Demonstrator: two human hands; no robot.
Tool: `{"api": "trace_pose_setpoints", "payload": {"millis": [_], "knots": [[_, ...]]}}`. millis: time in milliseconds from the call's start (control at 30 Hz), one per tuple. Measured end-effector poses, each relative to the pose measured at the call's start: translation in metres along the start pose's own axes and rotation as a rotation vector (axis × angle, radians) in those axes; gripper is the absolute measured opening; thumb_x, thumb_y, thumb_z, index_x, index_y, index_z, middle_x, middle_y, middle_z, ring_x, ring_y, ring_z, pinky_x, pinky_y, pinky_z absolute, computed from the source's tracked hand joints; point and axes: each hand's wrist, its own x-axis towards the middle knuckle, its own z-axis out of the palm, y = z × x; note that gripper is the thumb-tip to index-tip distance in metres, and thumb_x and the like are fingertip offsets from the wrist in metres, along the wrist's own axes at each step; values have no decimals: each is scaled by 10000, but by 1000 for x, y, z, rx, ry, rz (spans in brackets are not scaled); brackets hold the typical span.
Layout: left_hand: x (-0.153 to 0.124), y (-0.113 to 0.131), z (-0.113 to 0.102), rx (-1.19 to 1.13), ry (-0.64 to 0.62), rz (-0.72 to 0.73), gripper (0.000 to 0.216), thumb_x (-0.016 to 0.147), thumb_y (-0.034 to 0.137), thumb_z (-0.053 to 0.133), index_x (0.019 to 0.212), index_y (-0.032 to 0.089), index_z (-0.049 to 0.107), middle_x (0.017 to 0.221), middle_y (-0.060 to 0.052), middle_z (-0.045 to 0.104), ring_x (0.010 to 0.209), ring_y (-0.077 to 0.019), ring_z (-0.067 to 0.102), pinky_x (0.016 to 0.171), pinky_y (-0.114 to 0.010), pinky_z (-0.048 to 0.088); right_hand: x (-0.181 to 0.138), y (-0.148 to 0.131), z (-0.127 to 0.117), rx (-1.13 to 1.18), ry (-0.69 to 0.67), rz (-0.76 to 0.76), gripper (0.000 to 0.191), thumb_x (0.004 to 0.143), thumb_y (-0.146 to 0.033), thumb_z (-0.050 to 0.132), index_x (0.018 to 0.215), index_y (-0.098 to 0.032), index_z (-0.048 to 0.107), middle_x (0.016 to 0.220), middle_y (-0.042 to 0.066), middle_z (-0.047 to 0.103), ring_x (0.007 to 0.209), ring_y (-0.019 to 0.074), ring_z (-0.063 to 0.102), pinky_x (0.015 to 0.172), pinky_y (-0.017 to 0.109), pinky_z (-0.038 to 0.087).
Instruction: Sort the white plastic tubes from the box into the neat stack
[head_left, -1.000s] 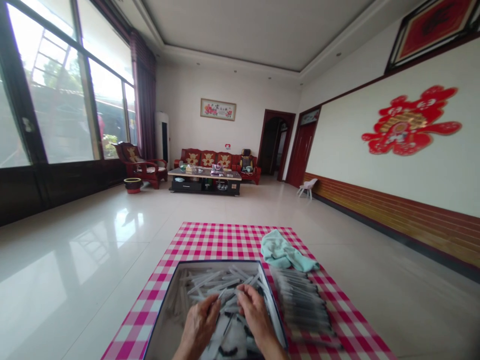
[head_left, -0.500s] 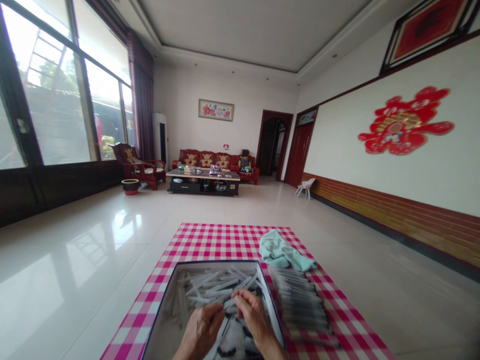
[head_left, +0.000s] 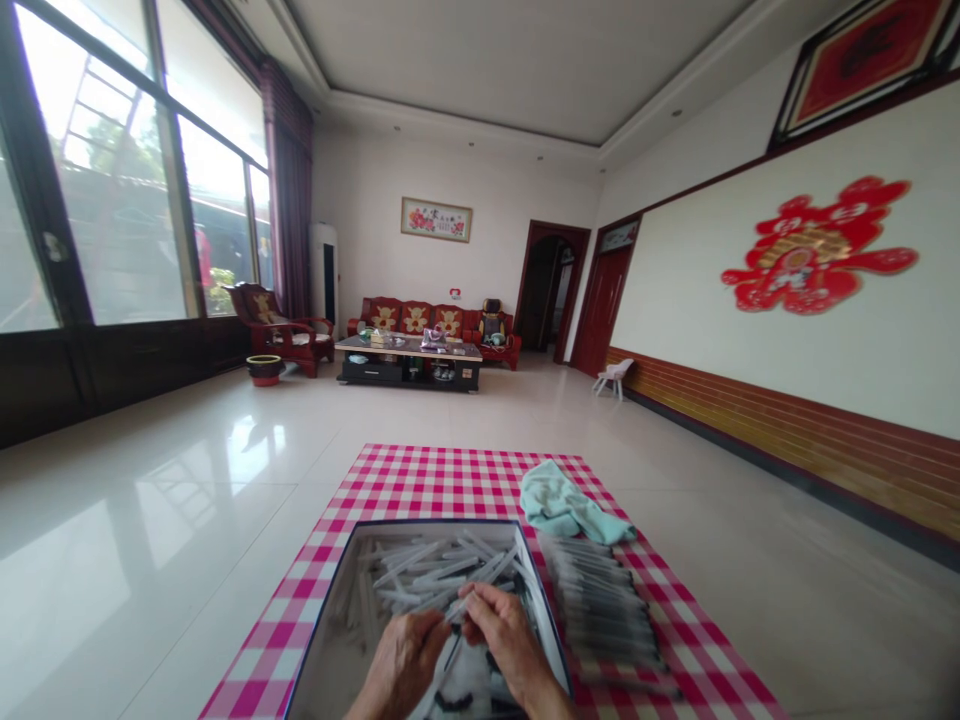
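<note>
While both hands' fingers (head_left: 487,600) pinch plastic tube (head_left: 487,573) in box (head_left: 427,523), checked cloth (head_left: 390,490) lies on tile floor (head_left: 150,520)

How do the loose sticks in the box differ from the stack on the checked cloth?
The loose sticks lie jumbled crosswise inside the box; the stack lies in a neat side-by-side row on the checked cloth. The loose sticks look pale and clear; the stack looks darker. Both are long and thin.

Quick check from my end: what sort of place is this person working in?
Likely a spacious home living room: a red wooden sofa and coffee table at the far end, a red ornament on the wall, and a checked cloth spread on the tiled floor.
</note>
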Motion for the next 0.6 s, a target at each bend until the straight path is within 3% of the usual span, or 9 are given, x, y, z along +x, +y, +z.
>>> {"api": "trace_pose_setpoints", "payload": {"millis": [367, 600], "knots": [[-5, -6, 7, 217, 118, 105, 354, 932, 253, 377, 616, 209, 530, 549, 27, 597, 512, -99, 572, 501, -205, 311, -1, -1, 4, 102, 32, 99, 328, 732, -466, 645, 812, -151, 684, 621, -14, 585, 561, 120, 554, 548, 217, 436], [-7, -4, 7, 315, 136, 173, 300, 927, 215, 376, 671, 222, 533, 609, 19, 626, 547, -118, 619, 506, -203, 363, 1, 7, 3, 110, 38, 154, 345, 696, -480, 680, 750, -140, 676, 635, 12, 625, 540, 123, 565, 514, 216, 420]]}}
